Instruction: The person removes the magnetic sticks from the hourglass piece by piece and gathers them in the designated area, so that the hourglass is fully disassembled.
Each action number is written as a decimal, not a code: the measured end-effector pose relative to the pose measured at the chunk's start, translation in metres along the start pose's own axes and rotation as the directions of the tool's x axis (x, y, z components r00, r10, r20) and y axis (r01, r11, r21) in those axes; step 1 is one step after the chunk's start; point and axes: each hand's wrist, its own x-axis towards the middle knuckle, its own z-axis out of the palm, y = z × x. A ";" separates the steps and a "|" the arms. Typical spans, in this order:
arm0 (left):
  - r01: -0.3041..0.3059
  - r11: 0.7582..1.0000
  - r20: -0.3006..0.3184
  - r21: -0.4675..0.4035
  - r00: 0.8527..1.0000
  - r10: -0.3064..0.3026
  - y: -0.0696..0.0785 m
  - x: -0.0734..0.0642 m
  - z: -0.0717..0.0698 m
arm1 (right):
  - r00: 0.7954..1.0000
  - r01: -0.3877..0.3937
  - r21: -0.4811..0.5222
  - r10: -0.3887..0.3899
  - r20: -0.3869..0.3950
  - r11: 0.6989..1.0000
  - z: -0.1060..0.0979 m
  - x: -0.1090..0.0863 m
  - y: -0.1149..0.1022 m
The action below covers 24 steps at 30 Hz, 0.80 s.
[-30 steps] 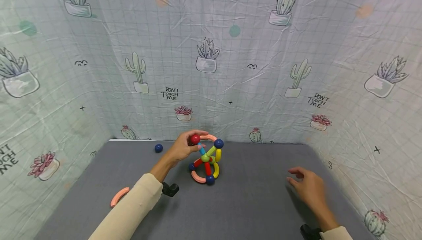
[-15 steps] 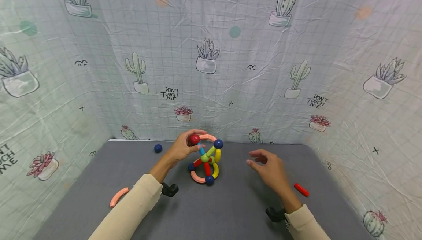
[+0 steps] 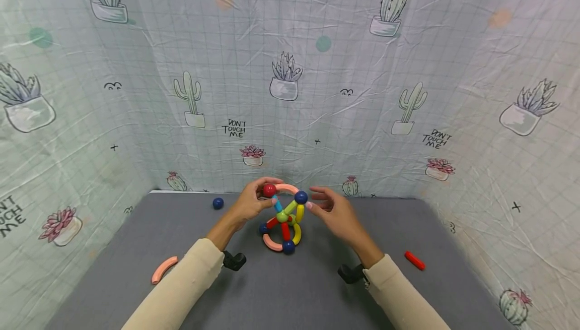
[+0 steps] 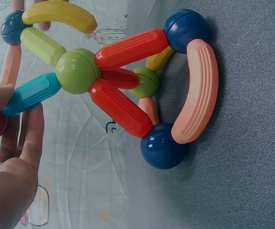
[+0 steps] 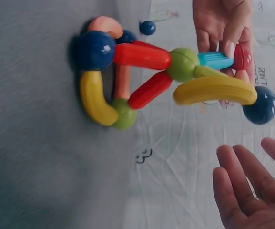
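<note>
A structure of balls and rods, apparently a magnetic building toy, stands on three red rods (image 4: 132, 49) around a green ball (image 3: 282, 216). Curved pink and yellow rods link the balls of its base. My left hand (image 3: 250, 203) pinches the light-blue rod (image 4: 35, 94) at its upper left, close to the red ball (image 3: 269, 190). A pink curved rod (image 3: 286, 188) joins that ball to a dark blue ball (image 3: 301, 197). Near this blue ball is my right hand (image 3: 339, 215), fingers spread and holding nothing. A yellow curved rod (image 5: 216, 90) hangs from the blue ball, its other end unattached.
A loose blue ball (image 3: 218, 203) lies at the table's back left. A pink curved rod (image 3: 164, 269) is beside my left sleeve, and a straight red rod (image 3: 414, 260) lies at the right. A cactus-print cloth (image 3: 317, 118) surrounds the grey table (image 3: 281, 294).
My right hand has moved left from the table's right side to beside the blue ball, leaving the red rod in view. The left hand and the structure have stayed put.
</note>
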 end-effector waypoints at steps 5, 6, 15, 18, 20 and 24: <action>-0.002 0.999 0.006 -0.047 1.000 0.002 -0.001 0.001 0.000 | 0.996 0.001 0.065 -0.006 0.084 0.998 0.006 0.016 -0.012; -0.004 0.999 0.005 -0.048 1.000 0.004 -0.001 0.001 0.000 | 0.995 -0.003 0.083 -0.005 0.100 0.997 0.008 0.020 -0.014; -0.013 0.999 0.012 -0.042 1.000 0.013 -0.001 0.001 0.001 | 0.984 -0.053 0.173 0.022 0.176 0.983 0.017 0.036 -0.022; -0.026 1.000 -0.008 -0.015 1.000 0.026 -0.001 0.000 0.001 | 0.983 -0.065 0.179 0.032 0.180 0.982 0.019 0.037 -0.023; -0.044 0.999 -0.036 0.013 0.998 0.044 -0.001 -0.002 0.001 | 0.983 -0.071 0.194 0.036 0.178 0.978 0.019 0.037 -0.023; -0.082 0.994 -0.106 0.075 0.990 0.090 -0.003 -0.008 -0.001 | 0.982 -0.089 0.212 0.050 0.183 0.973 0.019 0.036 -0.023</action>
